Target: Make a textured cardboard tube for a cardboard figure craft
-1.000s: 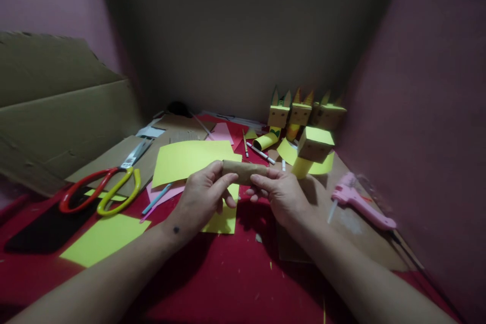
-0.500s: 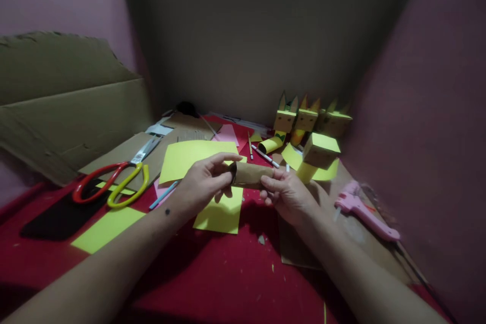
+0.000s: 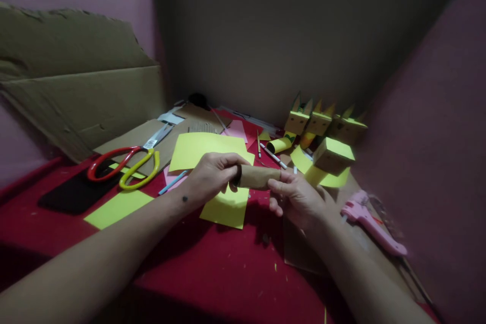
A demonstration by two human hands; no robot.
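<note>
A brown cardboard tube (image 3: 258, 177) lies sideways between my two hands, above the table. My left hand (image 3: 214, 174) grips its open left end with the fingers closed round the rim. At the other end, my right hand (image 3: 298, 195) pinches the tube between thumb and fingers. Below and behind the tube lie a large yellow paper sheet (image 3: 190, 151) and a smaller yellow sheet (image 3: 228, 212). To my right hand's upper right stands a cardboard box piece with a yellow top (image 3: 334, 154).
Scissors with red and yellow handles (image 3: 152, 144) rest at left by a black flat object (image 3: 72, 192). A pink glue gun (image 3: 374, 225) lies at right. Several box-headed figures with pointed ears (image 3: 298, 121) stand at the back. A cardboard sheet (image 3: 114, 91) leans at left.
The view has turned, so the scene sits further right and tilted. Both hands keep hold of the tube; the left fingers have closed more tightly round its end.
</note>
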